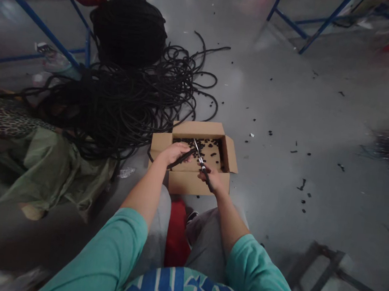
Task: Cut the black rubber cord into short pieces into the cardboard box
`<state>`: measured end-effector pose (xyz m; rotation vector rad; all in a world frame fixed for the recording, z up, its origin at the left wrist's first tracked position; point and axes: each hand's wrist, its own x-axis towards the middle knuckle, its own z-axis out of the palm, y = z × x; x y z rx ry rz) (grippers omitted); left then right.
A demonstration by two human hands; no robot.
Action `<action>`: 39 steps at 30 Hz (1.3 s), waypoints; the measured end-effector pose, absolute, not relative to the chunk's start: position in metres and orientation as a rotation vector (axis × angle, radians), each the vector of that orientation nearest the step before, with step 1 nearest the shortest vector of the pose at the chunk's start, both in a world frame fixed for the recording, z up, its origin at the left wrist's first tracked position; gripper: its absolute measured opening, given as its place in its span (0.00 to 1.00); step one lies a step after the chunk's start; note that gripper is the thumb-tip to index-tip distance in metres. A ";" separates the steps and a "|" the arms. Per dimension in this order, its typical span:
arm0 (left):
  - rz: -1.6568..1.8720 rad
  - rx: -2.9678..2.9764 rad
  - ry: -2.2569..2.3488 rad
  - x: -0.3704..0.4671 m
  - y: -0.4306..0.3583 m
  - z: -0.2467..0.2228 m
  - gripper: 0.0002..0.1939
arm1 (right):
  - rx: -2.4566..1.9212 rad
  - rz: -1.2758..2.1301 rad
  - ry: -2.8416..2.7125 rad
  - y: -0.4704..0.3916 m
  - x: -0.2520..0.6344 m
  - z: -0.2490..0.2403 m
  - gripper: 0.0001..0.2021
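My left hand (pixel 176 153) is closed around a black cord (pixel 181 158), whose end points right toward the scissors. In my right hand (pixel 212 179) are scissors (pixel 200 159) with dark handles, their blades slanting up and left at the cord's end. Whether the blades touch the cord, I cannot tell. Both hands are above an open cardboard box (pixel 197 183) with its flaps folded out. Inside it lie many short black cut pieces (pixel 213 155).
A big black cord coil (pixel 128 30) and a loose tangle of cord (pixel 115 105) lie at the left. Blue metal frames (pixel 290 23) stand at the back. Black scraps (pixel 270 132) dot the grey floor. Another person in green cloth (pixel 56 168) sits at the left.
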<state>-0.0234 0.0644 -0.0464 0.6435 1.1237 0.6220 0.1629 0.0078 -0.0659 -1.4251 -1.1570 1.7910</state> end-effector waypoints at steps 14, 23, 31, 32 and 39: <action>0.694 0.956 1.155 -0.010 0.060 -0.045 0.10 | -1.494 1.859 -1.148 0.007 0.164 -0.060 0.26; 0.577 1.002 1.141 -0.011 0.062 -0.050 0.11 | -1.448 1.852 -1.157 0.007 0.163 -0.061 0.24; 0.618 1.003 1.199 -0.013 0.064 -0.051 0.11 | -1.490 1.873 -1.085 0.005 0.161 -0.062 0.20; 0.629 0.999 1.211 -0.013 0.063 -0.050 0.10 | -1.482 1.876 -1.068 0.005 0.161 -0.061 0.19; 0.618 1.052 1.295 -0.011 0.065 -0.051 0.10 | -1.506 1.903 -1.012 0.008 0.161 -0.058 0.21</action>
